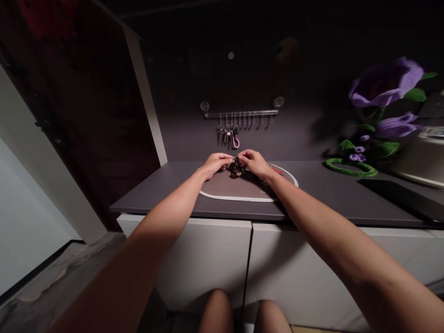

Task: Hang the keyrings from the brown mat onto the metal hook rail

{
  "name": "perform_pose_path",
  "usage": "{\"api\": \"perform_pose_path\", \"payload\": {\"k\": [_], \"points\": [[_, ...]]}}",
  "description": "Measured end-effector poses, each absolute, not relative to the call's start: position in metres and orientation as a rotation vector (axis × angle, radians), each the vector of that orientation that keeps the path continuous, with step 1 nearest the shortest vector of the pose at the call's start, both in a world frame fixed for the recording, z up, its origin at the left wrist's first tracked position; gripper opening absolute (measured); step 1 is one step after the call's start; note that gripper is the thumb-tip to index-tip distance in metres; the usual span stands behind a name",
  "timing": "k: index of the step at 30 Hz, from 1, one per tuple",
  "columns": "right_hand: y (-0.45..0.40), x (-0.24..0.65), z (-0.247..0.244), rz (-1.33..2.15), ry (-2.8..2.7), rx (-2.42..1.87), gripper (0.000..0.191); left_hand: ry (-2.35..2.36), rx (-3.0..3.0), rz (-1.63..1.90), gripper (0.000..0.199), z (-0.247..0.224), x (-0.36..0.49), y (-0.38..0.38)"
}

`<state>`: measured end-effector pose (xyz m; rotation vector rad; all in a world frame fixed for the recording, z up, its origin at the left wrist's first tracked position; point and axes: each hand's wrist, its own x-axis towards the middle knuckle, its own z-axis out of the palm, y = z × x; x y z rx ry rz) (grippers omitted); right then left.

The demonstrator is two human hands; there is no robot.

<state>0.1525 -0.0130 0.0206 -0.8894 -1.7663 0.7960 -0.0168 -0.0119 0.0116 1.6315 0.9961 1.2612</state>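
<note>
My left hand [215,165] and my right hand [255,163] meet above an oval brown mat [229,188] with a pale rim. Between their closed fingertips is a small dark bunch of keys [237,163], both hands pinching it. Under the fingers lie more small metal and brown pieces, too small and shadowed to tell apart. A thin red item [278,171] shows on the mat just past my right wrist. On the wall behind, a clear hook rail [241,113] carries several hanging keys [227,134], among them a pink loop [236,142].
The mat lies on a dark grey counter [152,187] over white cabinet doors [211,259]. To the right are purple artificial flowers [386,85], a green ring base [350,169], a flat black object [398,196] and a large beige rounded object [421,157]. A dark door [93,106] stands left.
</note>
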Motion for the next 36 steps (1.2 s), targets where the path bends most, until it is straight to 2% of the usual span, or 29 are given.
{"api": "perform_pose_path", "payload": {"k": [13,25,36], "points": [[0.004,0.156,0.022,0.779,-1.519,-0.840,0.023,1.257,2.232,1.254,0.023,0.001,-0.006,-0.016],[0.039,0.145,0.086,0.677,-1.357,-0.915,0.009,1.386,2.283,1.271,0.022,-0.005,-0.002,-0.006],[0.080,0.126,0.102,0.560,-1.222,-0.990,0.018,1.353,2.257,1.300,0.022,-0.008,-0.001,-0.001]]}}
